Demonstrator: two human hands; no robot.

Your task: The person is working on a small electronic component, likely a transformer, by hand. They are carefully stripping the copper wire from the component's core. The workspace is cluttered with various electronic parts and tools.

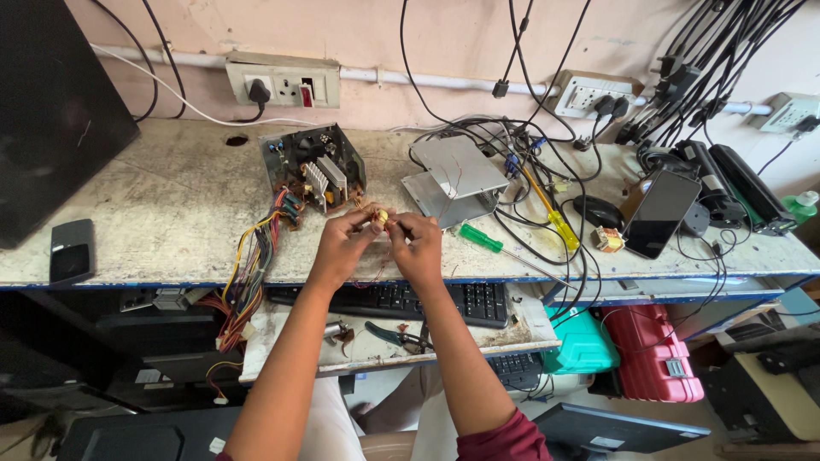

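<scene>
Centrally, the left hand (346,242) and the right hand (416,243) meet above the front edge of the tabletop (171,213), both pinched closed on a small yellow transformer (381,218) held between their fingertips. Thin copper-coloured wire trails from the part, down past the hands. Just behind the hands stands an opened power supply unit (312,166), tilted on its side with heat sinks and circuit parts exposed; its multicoloured wire bundle (248,273) spills over the tabletop's edge to the left. To the right of the unit lies its grey metal cover (454,175). Near the right hand rests a green-handled screwdriver (480,238), and beyond it a yellow-handled screwdriver (559,224). Farther right, a smartphone (659,213) leans with a dark screen, a second small transformer (609,240) just beside it. A black keyboard (478,300) sits on the pull-out shelf below the hands, with pliers (395,335) in front of it. A black remote-like device (71,250) lies at the far left. Black cables hang from wall sockets (282,83) behind.
</scene>
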